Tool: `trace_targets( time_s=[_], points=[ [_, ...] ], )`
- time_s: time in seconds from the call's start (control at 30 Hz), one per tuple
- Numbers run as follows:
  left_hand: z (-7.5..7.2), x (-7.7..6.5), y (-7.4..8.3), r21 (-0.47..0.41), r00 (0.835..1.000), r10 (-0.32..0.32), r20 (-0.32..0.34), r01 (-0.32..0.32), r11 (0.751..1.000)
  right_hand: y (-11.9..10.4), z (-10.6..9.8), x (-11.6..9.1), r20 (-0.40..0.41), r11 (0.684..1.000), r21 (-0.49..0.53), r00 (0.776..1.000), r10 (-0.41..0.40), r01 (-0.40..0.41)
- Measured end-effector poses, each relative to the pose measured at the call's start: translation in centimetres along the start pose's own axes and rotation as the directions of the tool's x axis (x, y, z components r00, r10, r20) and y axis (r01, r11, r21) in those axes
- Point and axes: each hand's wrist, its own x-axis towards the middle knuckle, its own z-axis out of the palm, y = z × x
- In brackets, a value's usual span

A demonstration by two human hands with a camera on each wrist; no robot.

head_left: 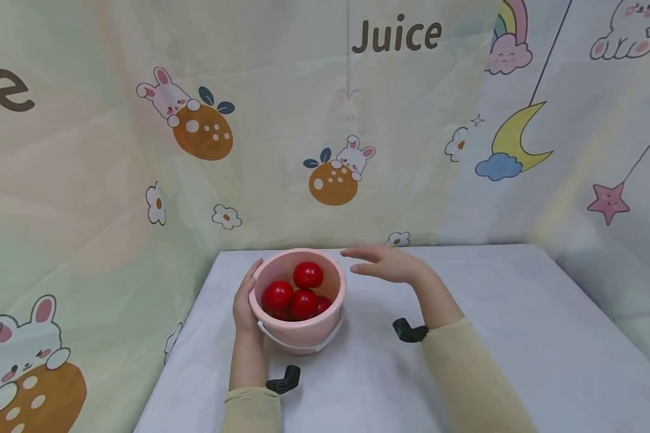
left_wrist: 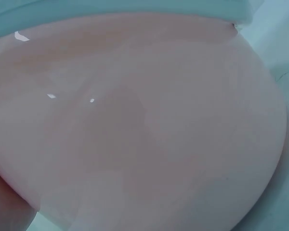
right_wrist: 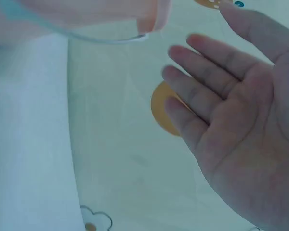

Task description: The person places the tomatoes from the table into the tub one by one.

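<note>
A pink bucket with a pale handle appears on the white table near its far edge, its mouth turned towards the head camera. Inside lie several glossy red balls, partly overlapping. My left hand rests along the bucket's left wall, fingers fairly straight and thumb hidden in the head view. Pink wall fills most of the left wrist view, with a bit of finger at the lower left. My right hand hovers right of the rim, fingers extended, palm bare, apart from the bucket.
The white table meets a printed cloth backdrop at the back and sides. A small black device sits on my left wrist, another black device on my right.
</note>
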Motion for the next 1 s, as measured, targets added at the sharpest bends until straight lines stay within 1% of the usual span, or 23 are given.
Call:
trace_targets(
  time_s=[0.03,0.17,0.27,0.33,0.4,0.53,0.57,0.63,0.77,0.87,0.93,1.0],
  points=[
    [0.0,0.0,0.0,0.001,1.000,-0.001,-0.001,0.001,1.000,0.4,0.2,-0.8,-0.033,1.000,-0.016,0.999,0.014,-0.015],
    [-0.2,0.0,0.2,-0.005,1.000,-0.001,0.002,0.001,1.000,1.8,0.9,-3.9,-0.137,0.996,-0.079,0.990,0.018,-0.029],
    [-0.3,0.0,0.3,-0.015,1.000,0.004,0.014,-0.004,1.000,2.6,1.3,-6.1,-0.194,0.991,-0.132,0.981,-0.002,-0.024],
    [-0.3,-0.1,0.4,-0.019,1.000,0.000,0.018,0.001,1.000,3.0,1.7,-7.4,-0.226,0.982,-0.184,0.974,-0.008,-0.035],
    [-0.4,-0.2,0.6,-0.017,1.000,-0.007,0.015,0.007,1.000,3.4,2.2,-8.4,-0.253,0.967,-0.251,0.967,-0.014,-0.052],
    [-0.6,-0.2,0.9,-0.012,1.000,-0.017,0.010,0.017,1.000,3.9,3.4,-10.1,-0.294,0.922,-0.368,0.956,0.009,-0.122],
    [-0.6,-0.2,1.0,-0.013,1.000,-0.017,0.012,0.017,1.000,4.0,3.7,-10.4,-0.302,0.907,-0.393,0.953,0.025,-0.148],
    [-0.7,-0.2,1.2,-0.016,1.000,-0.019,0.015,0.019,1.000,4.1,4.2,-10.9,-0.310,0.889,-0.417,0.949,0.054,-0.187],
    [-1.1,-0.1,1.2,-0.027,1.000,-0.015,0.010,0.015,1.000,3.9,4.6,-11.2,-0.315,0.873,-0.439,0.947,0.072,-0.212],
    [-1.6,0.0,1.1,-0.011,1.000,-0.013,0.014,0.013,1.000,3.6,4.9,-11.1,-0.305,0.876,-0.431,0.949,0.085,-0.217],
    [-2.1,0.2,0.9,0.019,1.000,-0.019,0.017,0.018,1.000,3.5,5.1,-11.0,-0.297,0.878,-0.425,0.950,0.096,-0.221],
    [-2.8,0.5,0.9,0.069,1.000,-0.016,0.006,0.015,0.998,3.4,5.3,-10.8,-0.289,0.883,-0.416,0.952,0.099,-0.218]
  ],
)
